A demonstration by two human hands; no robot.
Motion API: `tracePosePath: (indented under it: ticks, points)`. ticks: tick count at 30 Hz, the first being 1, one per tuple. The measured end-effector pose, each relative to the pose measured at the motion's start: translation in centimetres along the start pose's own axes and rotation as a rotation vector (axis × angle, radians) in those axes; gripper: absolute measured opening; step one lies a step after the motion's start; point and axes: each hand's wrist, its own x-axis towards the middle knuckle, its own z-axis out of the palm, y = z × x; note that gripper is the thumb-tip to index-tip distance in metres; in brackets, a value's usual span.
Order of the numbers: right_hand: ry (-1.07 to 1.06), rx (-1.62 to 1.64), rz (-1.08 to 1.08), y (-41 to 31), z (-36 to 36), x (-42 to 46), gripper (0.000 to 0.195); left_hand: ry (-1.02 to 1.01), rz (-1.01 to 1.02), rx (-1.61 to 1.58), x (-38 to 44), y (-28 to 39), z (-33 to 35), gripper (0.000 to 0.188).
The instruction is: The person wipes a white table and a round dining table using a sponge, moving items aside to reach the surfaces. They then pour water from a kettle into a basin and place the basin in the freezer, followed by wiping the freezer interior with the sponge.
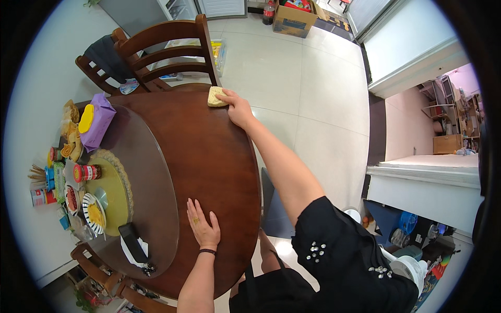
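Observation:
A pale yellow sponge (216,97) lies on the far right edge of the round wooden table (211,156), with my right hand (237,107) closed over its right side. My left hand (203,227) rests flat on the brown tabletop nearer to me, its fingers slightly apart and holding nothing. Left of it is a glass turntable (156,156), bearing a black case (132,242) on white paper, a plate of yellow food (95,215), a red-lidded jar (87,172) and a purple pack of wipes (98,121) with a yellow lid.
Wooden chairs (168,47) stand at the table's far side, one with dark cloth (105,58) over it. More jars, dishes and a blue holder of sticks (49,178) crowd the left. A cardboard box (294,19) and a bottle (268,13) stand on the tiled floor.

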Motion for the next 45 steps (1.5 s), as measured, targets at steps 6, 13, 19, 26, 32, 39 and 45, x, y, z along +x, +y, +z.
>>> tracePosePath:
  ticks: [6, 13, 19, 26, 32, 39, 45]
  points:
    - [0.021, 0.276, 0.111, 0.9, -1.4, -2.5, 0.058, 0.026, 0.033, 0.017, 0.1, 0.1, 0.2, 0.055]
    - [0.047, 0.447, 0.236, 1.0, -2.9, -12.9, 0.057, 0.068, 0.077, 0.036, -0.3, -0.2, 0.5, 0.053]
    - [0.080, 0.601, 0.221, -0.4, -2.5, -22.8, 0.055, 0.123, 0.132, 0.071, -0.5, -1.0, 1.3, 0.053]
    - [0.211, 0.677, 0.299, -2.3, 0.5, -34.1, 0.058, 0.189, 0.221, 0.084, -0.9, -2.2, 2.3, 0.053]
    - [0.330, 0.691, 0.331, -4.6, 4.0, -42.2, 0.055, 0.217, 0.268, 0.085, -0.4, -3.6, 3.1, 0.056]
    - [0.519, 0.710, 0.432, -7.9, 10.6, -53.1, 0.051, 0.222, 0.283, 0.106, 0.3, -4.0, 4.0, 0.061]
    - [0.524, 0.738, 0.614, -13.4, 18.3, -63.9, 0.049, 0.227, 0.289, 0.140, 0.9, -4.5, 4.3, 0.063]
